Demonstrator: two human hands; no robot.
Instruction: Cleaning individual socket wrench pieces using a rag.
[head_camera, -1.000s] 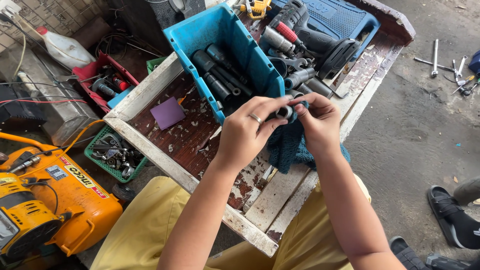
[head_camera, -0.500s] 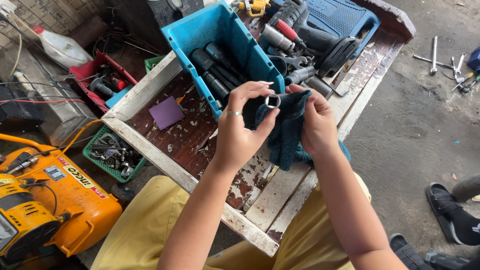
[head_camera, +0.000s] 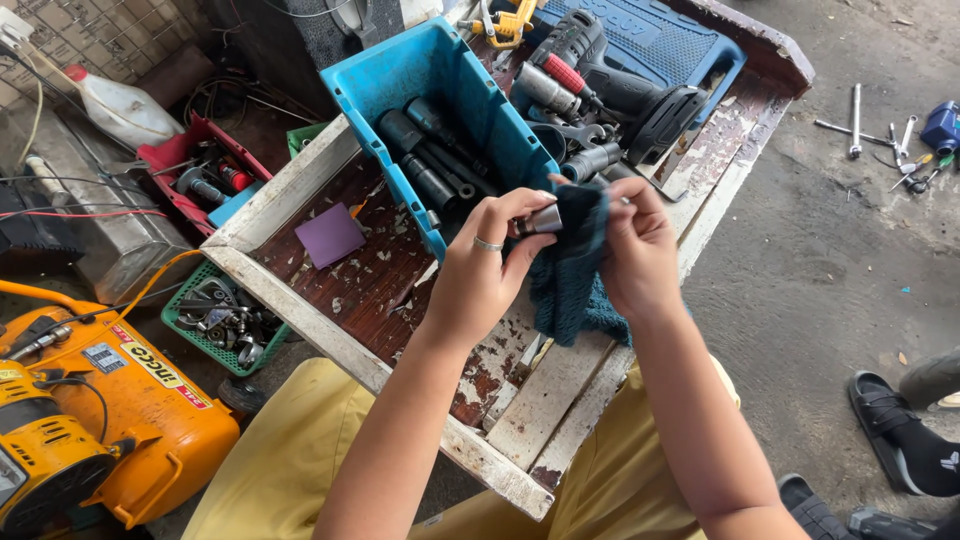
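Setting: outdoor work area as I see it, grey concrete floor (head_camera: 800, 300) with a wire mesh panel (head_camera: 100, 35) at the top left.
Worktop: one wooden worktop (head_camera: 560, 390) with peeling white paint and a dark red, flaking inner surface, set at a slant across my view.
Hands: I count two, both mine to watch. The left hand (head_camera: 480, 275), with one ring on a finger, is closed around a metal socket (head_camera: 543, 220), pinching it at the fingertips. The right hand (head_camera: 640, 250) is closed on a dark teal rag (head_camera: 570, 275), pressing it against the socket.
Socket position: held in the air above the worktop, just beside the blue bin, touching the rag.
Blue bin: one blue plastic bin (head_camera: 400, 80) on the worktop, holding several dark sockets; I cannot tell the exact number.
Power drill: one, black (head_camera: 620, 85), lying on one blue tool case (head_camera: 650, 40).
Purple square: one sheet (head_camera: 330, 235) lying flat on the worktop.
Baskets: one red (head_camera: 160, 165), one green (head_camera: 200, 330), both beside the worktop, full of small metal parts.
Machine: one orange machine (head_camera: 110, 420) at the lower left.
Loose tools: a few on the floor at the upper right (head_camera: 880, 130).
Sandals: two dark ones (head_camera: 885, 420) at the lower right.
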